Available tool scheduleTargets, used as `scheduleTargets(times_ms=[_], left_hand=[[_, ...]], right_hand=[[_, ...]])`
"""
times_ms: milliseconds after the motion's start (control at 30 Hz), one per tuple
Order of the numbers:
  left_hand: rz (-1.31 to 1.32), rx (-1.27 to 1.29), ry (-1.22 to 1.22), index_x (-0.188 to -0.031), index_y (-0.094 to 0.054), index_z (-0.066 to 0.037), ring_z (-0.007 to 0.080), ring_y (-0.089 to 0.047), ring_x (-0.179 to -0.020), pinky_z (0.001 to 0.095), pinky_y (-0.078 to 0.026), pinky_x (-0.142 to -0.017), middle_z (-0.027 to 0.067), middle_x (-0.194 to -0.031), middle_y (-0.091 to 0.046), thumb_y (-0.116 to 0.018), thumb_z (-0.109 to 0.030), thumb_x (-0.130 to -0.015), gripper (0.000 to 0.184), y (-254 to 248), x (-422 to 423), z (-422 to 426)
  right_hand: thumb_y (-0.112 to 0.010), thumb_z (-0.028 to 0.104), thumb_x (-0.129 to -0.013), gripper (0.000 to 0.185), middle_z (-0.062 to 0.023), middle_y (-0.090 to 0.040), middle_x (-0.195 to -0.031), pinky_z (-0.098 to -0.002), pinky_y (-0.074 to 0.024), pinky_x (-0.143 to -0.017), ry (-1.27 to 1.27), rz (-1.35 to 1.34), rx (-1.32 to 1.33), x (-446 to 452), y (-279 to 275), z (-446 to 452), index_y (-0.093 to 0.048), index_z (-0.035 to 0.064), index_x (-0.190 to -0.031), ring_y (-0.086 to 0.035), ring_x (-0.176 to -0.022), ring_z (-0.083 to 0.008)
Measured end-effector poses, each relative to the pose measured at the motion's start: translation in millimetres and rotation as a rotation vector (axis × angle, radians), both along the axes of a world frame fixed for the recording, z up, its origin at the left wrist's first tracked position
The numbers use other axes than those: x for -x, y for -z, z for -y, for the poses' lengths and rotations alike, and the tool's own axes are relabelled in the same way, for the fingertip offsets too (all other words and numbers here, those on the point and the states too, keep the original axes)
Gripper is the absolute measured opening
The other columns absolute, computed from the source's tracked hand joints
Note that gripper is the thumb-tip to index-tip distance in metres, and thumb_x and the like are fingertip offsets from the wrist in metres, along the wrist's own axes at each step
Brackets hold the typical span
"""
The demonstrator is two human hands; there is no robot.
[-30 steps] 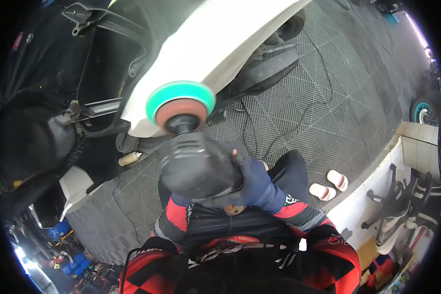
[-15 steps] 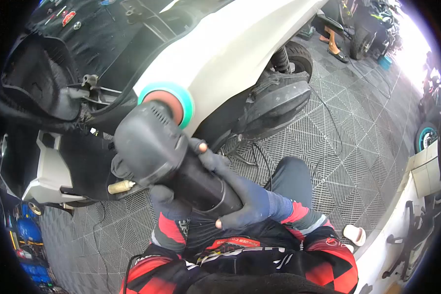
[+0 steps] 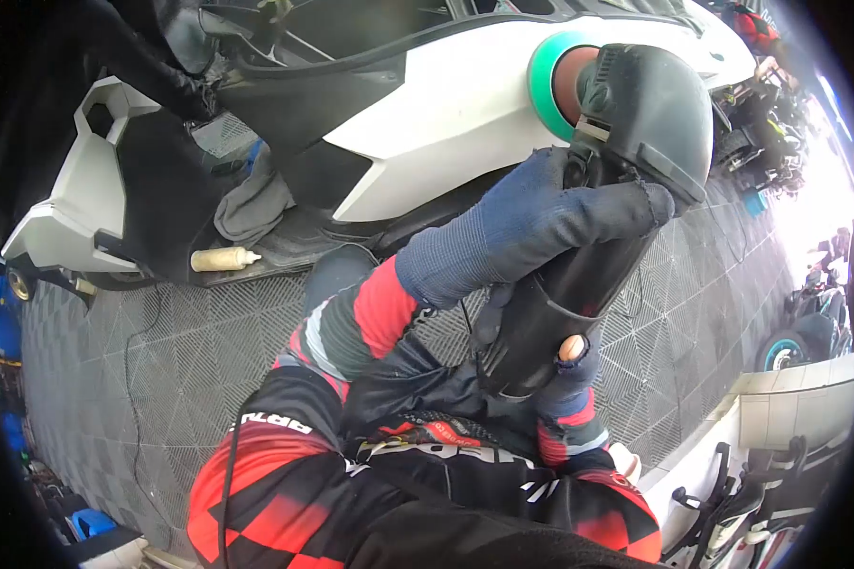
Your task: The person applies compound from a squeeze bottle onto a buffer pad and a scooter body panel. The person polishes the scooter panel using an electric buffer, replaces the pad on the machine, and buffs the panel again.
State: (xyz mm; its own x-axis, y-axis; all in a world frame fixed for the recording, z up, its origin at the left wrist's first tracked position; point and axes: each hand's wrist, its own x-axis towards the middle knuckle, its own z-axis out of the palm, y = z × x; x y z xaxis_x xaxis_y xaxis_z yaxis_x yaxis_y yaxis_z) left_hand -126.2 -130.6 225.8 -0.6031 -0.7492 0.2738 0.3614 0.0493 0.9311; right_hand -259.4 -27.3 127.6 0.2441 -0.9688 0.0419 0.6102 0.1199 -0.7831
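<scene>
A black power polisher (image 3: 650,114) with a teal-rimmed, reddish pad (image 3: 546,85) is held up against a white scooter side panel (image 3: 455,90). The pad's face is turned to the panel and appears to touch it; the contact itself is hidden. My left hand (image 3: 579,204), in a dark blue work glove, wraps over the tool just behind its head. Farther back, my right hand (image 3: 565,370) closes round the rear of the handle, one bare fingertip showing through the glove. Part of its grip is hidden under the tool.
A pale squeeze bottle (image 3: 223,259) lies on the scooter's footboard beside a grey cloth (image 3: 254,204). Dark grid tiles (image 3: 218,351) cover the floor, crossed by a cable (image 3: 133,398). Other motorbikes (image 3: 778,142) and a person (image 3: 754,28) are at the far right.
The polisher has moved right along the white panel, its head now pointing up and right. My left hand has come from beneath to over the tool. The view has shifted too.
</scene>
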Motion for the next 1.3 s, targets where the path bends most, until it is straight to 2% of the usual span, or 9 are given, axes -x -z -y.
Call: scheduleTargets(times_ms=[133,200,300,400,867,1033,1100,1167,1300], left_hand=[[-0.121,-0.081,0.07,-0.124,-0.067,-0.004,0.0132,-0.062,-0.099,0.031,-0.05,-0.091,0.0058,-0.11,-0.069,-0.077,-0.035,-0.088,0.049,19.2,-21.8,-0.6],[-0.121,-0.068,0.072,-0.128,-0.065,-0.002,0.016,-0.065,-0.097,0.0325,-0.052,-0.089,0.0081,-0.108,-0.07,-0.076,-0.031,-0.087,0.051,46.2,-33.9,1.7],[-0.276,-0.136,0.016,-0.133,-0.057,0.005,0.0218,-0.068,-0.095,0.0345,-0.054,-0.085,0.0129,-0.105,-0.07,-0.074,-0.042,-0.085,0.07,50.9,-41.7,-16.0],[-0.324,-0.134,-0.111,-0.136,-0.049,0.013,0.0255,-0.068,-0.087,0.0327,-0.056,-0.077,0.0199,-0.1,-0.067,-0.073,-0.058,-0.082,0.093,40.0,-26.6,-23.8],[0.004,-0.047,-0.13,-0.128,-0.054,0.011,0.0252,-0.069,-0.061,0.0336,-0.061,-0.056,0.0248,-0.094,-0.069,-0.064,-0.055,-0.094,0.075,-57.3,94.7,16.4],[0.35,-0.076,-0.188,-0.13,-0.061,-0.004,0.0195,-0.069,-0.074,0.0327,-0.058,-0.068,0.0123,-0.097,-0.07,-0.073,-0.039,-0.091,0.054,-80.4,133.7,23.4],[0.448,0.215,-0.259,-0.127,-0.062,-0.003,0.0136,-0.064,-0.077,0.0309,-0.054,-0.074,0.0079,-0.099,-0.069,-0.075,-0.035,-0.09,0.051,-68.2,147.8,33.2],[0.664,0.364,-0.303,-0.123,-0.065,-0.001,0.013,-0.064,-0.082,0.03,-0.052,-0.075,0.0054,-0.101,-0.07,-0.077,-0.029,-0.087,0.047,-64.9,145.0,39.6],[0.291,0.212,-0.295,-0.125,-0.063,0.003,0.0165,-0.069,-0.086,0.0304,-0.055,-0.081,0.0109,-0.105,-0.071,-0.077,-0.028,-0.086,0.051,-15.4,121.4,27.9]], right_hand=[[-0.085,0.038,-0.072,0.093,-0.0197,-0.064,-0.118,-0.0367,-0.0606,-0.076,-0.085,-0.178,0.054,-3.9,-10.9,14.6,-0.042,-0.0029,-0.143,-0.071,-0.094,-0.0287],[-0.086,0.032,-0.073,0.096,-0.0175,-0.06,-0.128,-0.039,-0.0567,-0.091,-0.15,-0.174,0.108,-3.9,-0.4,22.8,-0.036,-0.0026,-0.147,-0.067,-0.109,-0.0281],[-0.085,0.017,-0.077,0.105,-0.0156,-0.045,-0.151,-0.0414,-0.03,-0.12,-0.347,-0.116,0.085,-15.1,3.4,29.9,-0.02,-0.0034,-0.157,-0.043,-0.14,-0.0252],[-0.081,0.013,-0.082,0.11,-0.0174,-0.029,-0.161,-0.0411,-0.0281,-0.121,-0.281,-0.002,0.224,-25.3,-1.2,28.1,-0.004,-0.0055,-0.159,-0.032,-0.148,-0.025],[-0.076,0.018,-0.083,0.098,-0.0157,-0.041,-0.152,-0.038,-0.034,-0.117,-0.148,0.42,0.235,50.8,-63.3,52.0,-0.016,-0.0021,-0.157,-0.042,-0.14,-0.0233],[-0.078,0.025,-0.08,0.085,-0.0142,-0.064,-0.119,-0.0373,-0.0553,-0.091,-0.192,0.615,0.314,63.6,-35.1,88.0,-0.035,0.0007,-0.148,-0.067,-0.104,-0.0225],[-0.081,0.034,-0.076,0.086,-0.0162,-0.069,-0.108,-0.0376,-0.0596,-0.081,-0.257,0.734,0.407,64.6,-15.2,104.0,-0.041,-0.0013,-0.144,-0.072,-0.092,-0.0263],[-0.081,0.035,-0.075,0.087,-0.0165,-0.069,-0.108,-0.0377,-0.0593,-0.083,-0.256,0.701,0.415,63.6,3.8,112.0,-0.042,-0.0021,-0.143,-0.071,-0.094,-0.0262],[-0.084,0.034,-0.071,0.093,-0.0161,-0.066,-0.124,-0.039,-0.0518,-0.1,-0.263,0.467,0.455,87.1,22.1,122.8,-0.043,-0.004,-0.145,-0.066,-0.112,-0.0254]])
